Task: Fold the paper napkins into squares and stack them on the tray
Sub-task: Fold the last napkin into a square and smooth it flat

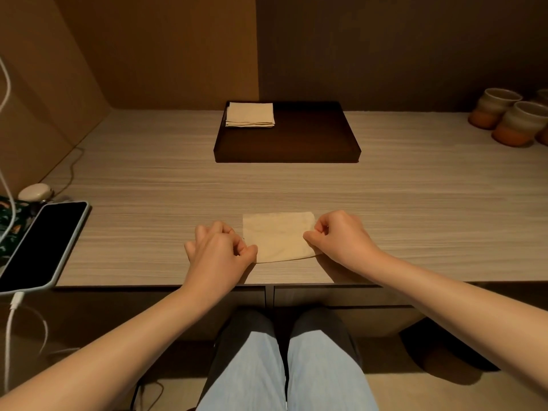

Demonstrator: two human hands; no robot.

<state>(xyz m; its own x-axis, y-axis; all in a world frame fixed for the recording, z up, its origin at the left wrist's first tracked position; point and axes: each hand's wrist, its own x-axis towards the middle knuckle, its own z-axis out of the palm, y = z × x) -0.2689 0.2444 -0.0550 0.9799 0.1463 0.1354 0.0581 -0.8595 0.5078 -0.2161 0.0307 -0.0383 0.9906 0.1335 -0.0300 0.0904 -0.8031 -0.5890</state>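
Note:
A beige paper napkin [278,235] lies on the wooden table near its front edge, folded into a rectangle. My left hand [219,250] pinches its near left corner with curled fingers. My right hand [338,235] pinches its right edge between thumb and fingers. Farther back stands a dark brown tray [311,140]. A small stack of folded beige napkins [250,114] sits in the tray's far left corner.
A black phone [41,244] on a charging cable lies at the table's left edge, beside a small pale case [35,191]. Several ceramic cups [501,120] stand at the far right. Walls close in behind and to the left.

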